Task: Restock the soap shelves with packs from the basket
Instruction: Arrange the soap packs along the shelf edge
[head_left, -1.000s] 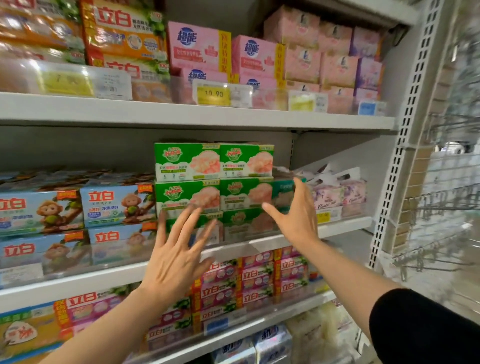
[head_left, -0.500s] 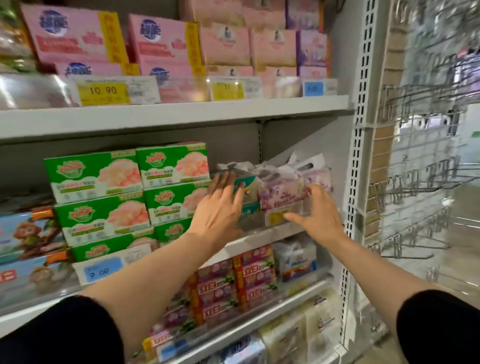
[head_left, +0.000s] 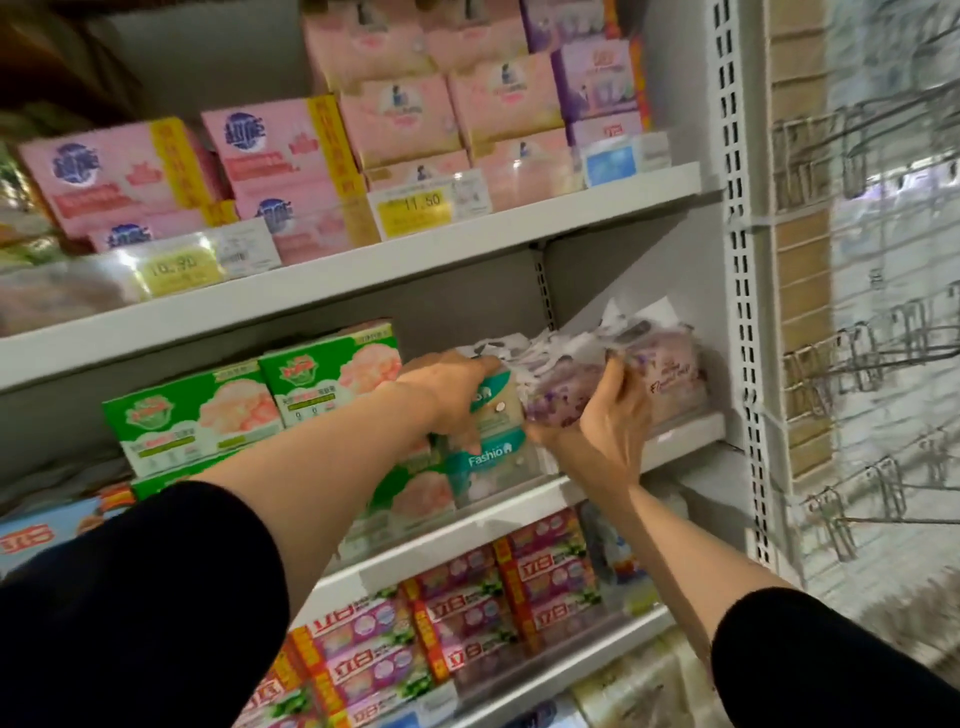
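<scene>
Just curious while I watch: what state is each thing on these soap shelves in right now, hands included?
Left hand: gripping the teal pack.
Right hand: gripping the purple pack.
Green boxes: stacked, untouched.
Pink boxes: stacked on the upper shelf.

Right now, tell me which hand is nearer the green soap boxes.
Left. The left hand grips a teal pack right beside the green soap boxes; the right hand is further right, on the purple packs.

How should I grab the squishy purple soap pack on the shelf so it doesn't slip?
Probably hold the purple soap pack around its fat middle, coming from the open front of the shelf. Its white top flaps look thin and crumpled, so they may tear. The right hand grips its front end that way.
</scene>
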